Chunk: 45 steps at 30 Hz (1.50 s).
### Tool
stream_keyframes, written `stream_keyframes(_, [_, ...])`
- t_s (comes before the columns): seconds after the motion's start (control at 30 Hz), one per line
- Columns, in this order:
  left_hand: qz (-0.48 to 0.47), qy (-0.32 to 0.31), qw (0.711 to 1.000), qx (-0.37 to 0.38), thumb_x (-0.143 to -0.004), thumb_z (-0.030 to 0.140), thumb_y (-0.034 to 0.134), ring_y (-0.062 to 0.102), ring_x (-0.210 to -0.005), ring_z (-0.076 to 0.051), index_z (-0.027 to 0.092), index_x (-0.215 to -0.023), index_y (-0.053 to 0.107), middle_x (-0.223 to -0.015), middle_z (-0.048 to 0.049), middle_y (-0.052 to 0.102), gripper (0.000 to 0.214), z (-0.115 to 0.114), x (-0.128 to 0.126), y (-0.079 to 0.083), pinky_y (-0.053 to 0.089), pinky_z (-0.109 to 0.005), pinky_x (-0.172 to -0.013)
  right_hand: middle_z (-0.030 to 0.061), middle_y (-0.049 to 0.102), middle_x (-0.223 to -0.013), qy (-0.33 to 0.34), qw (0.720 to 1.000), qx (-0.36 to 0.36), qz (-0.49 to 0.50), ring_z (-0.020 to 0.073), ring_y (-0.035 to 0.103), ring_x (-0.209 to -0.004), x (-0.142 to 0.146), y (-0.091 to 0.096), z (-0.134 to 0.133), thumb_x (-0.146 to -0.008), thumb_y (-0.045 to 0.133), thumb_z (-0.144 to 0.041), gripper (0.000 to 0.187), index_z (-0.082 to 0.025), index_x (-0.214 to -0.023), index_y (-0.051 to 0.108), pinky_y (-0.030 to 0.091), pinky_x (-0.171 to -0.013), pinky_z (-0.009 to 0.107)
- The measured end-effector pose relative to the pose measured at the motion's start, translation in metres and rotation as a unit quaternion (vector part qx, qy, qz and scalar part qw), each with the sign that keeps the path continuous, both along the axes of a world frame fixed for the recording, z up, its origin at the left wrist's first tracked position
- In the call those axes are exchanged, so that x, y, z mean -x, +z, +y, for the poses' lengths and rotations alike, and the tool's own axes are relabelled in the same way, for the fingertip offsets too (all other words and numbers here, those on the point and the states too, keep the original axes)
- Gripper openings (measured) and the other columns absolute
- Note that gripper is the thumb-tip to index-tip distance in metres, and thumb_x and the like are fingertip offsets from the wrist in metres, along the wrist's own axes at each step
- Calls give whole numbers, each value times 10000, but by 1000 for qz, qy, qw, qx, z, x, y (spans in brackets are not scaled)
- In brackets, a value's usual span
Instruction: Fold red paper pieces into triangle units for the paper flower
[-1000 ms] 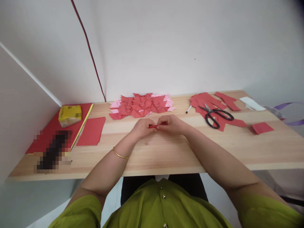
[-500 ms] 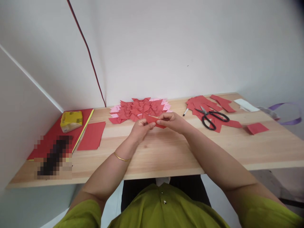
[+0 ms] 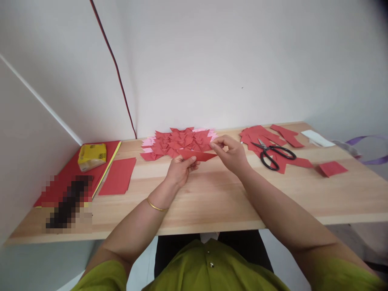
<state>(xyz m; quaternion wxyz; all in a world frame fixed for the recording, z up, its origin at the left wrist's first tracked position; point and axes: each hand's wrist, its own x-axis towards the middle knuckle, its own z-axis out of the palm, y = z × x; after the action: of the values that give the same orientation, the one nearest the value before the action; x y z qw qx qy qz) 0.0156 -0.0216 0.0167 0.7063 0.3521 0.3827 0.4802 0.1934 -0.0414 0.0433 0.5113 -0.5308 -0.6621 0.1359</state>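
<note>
My left hand [image 3: 178,169] pinches a folded red piece of paper [image 3: 201,156] between thumb and fingers, just above the wooden table. The paper is long and narrow, with a pointed right end. At that end is my right hand [image 3: 228,151], thumb and forefinger drawn together slightly above the paper's tip; whether anything lies between them is hard to see. Behind both hands, along the wall, spreads a pile of folded red and pink paper pieces [image 3: 172,141].
Black-handled scissors [image 3: 269,155] lie on red paper pieces [image 3: 257,133] to the right, with a small red sheet [image 3: 333,169] and a white sheet [image 3: 317,138] beyond. On the left are stacked red sheets [image 3: 118,176] and a yellow packet [image 3: 92,156].
My right hand has let go of the folded paper's middle and moved right, to its pointed end. My left hand keeps its hold, and more of the paper shows.
</note>
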Motion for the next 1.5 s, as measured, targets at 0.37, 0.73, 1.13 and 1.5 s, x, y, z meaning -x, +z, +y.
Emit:
stream_keyframes(0.37, [-40,-35,998,-36,-640,332,791,692,-818,-216,119,-874,709,-902,-114,728,327,-3,1,1,518,-364,-811,55,700,-896,20,993,7,-120,190,617,-770,12,-9,-4,-830,583,-306,192,-208,-986,638,435,-799,345])
stream_keyframes(0.73, [-64,-8,996,-56,-628,240,762,679,-799,-198,134,-801,679,-866,-77,723,220,-2,1,2,509,-397,-828,115,494,-1216,37,990,-73,-117,249,469,-1159,17,-21,0,-822,594,-264,155,-225,-956,660,406,-969,417])
stream_keyframes(1.13, [-43,-1,999,24,-583,126,742,637,-769,-131,173,-878,618,-867,-23,695,324,2,3,-1,477,-270,-717,42,394,-1383,66,974,-59,-209,298,374,-1214,13,-22,2,-831,614,-296,114,-257,-786,712,320,-998,483])
stream_keyframes(1.5, [-52,23,998,-27,-584,133,716,609,-782,-118,188,-851,585,-827,10,648,303,4,5,2,455,-277,-753,30,636,-826,178,982,56,13,140,578,-692,12,-24,3,-835,573,-311,222,-211,-1033,595,468,-631,288])
